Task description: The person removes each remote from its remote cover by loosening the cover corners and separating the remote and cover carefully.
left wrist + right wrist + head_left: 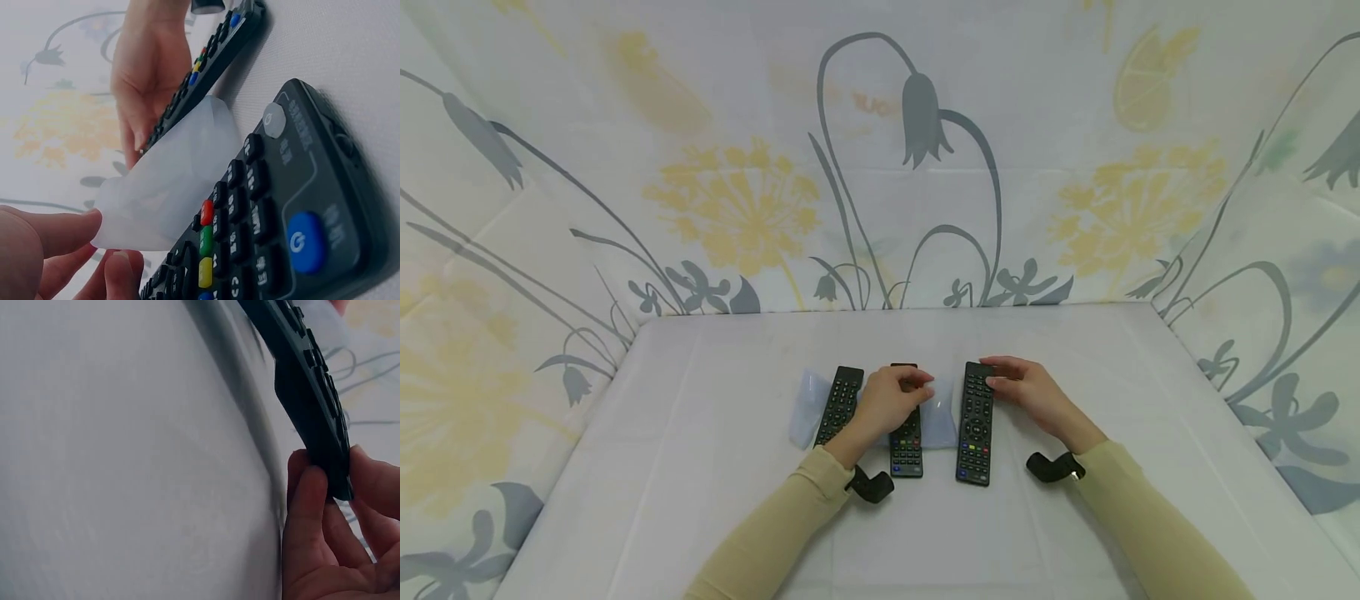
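Three black remote controls lie side by side: a left remote (839, 406), a middle remote (906, 450) and a right remote (976, 425). My left hand (887, 402) reaches over the middle remote, hiding part of it. Its fingertips pinch the far corner of a pale translucent plastic bag (162, 181) between the middle and right remotes. With the thumb on the button side and fingers behind, my right hand (1030, 392) holds the far end of the right remote. In the right wrist view that remote's held end (328, 462) is raised off the cloth.
More pale plastic film (807, 408) shows beside and under the left remote. A white cloth (700, 500) covers the table, and a flower-patterned curtain (880, 208) rises behind it. Black wrist mounts (872, 486) sit at both sleeve cuffs.
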The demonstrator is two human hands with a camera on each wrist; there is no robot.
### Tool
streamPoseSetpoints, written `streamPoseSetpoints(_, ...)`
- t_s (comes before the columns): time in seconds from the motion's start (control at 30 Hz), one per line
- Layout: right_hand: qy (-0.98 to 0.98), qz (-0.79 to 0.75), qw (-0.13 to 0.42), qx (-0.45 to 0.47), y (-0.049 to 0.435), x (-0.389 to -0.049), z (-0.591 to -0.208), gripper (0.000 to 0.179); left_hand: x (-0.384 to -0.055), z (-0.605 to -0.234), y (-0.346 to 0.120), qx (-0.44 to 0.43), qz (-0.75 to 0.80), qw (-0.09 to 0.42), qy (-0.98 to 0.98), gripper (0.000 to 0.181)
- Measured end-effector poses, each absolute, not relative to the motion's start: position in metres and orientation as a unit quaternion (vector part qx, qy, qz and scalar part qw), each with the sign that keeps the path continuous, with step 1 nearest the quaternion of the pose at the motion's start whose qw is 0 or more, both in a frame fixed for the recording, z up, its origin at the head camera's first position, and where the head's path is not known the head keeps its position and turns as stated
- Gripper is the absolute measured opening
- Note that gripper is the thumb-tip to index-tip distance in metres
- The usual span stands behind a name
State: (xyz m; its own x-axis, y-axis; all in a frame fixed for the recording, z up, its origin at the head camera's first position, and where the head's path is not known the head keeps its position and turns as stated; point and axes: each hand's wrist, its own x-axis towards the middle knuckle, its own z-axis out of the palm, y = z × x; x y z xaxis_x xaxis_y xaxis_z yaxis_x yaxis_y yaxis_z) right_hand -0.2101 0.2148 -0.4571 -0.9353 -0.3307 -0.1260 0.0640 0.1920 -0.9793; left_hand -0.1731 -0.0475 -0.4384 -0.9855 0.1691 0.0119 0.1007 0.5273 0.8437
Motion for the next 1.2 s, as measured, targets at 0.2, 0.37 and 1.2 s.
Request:
streamPoseSetpoints(0.2, 0.78, -0.597, 0.157, -0.098, 0.216, -0.221, -0.461, 0.045, -0.172, -0.437, -0.048, 0.075, 0.481, 0.036, 0.873, 0.015)
streamPoseSetpoints(0.37, 0.82, -0.539, 0.167, -0.097, 0.213, -0.225, -0.463, 0.053, -0.174, -0.436, -0.048, 0.08, 0.484, 0.039, 0.87, 0.017)
streamPoseSetpoints(1.2, 0.782, -0.595, 0.153, -0.106, 0.218, -0.218, -0.464, 0.051, -0.17, -0.437, -0.053, 0.118, 0.505, 0.057, 0.853, 0.027)
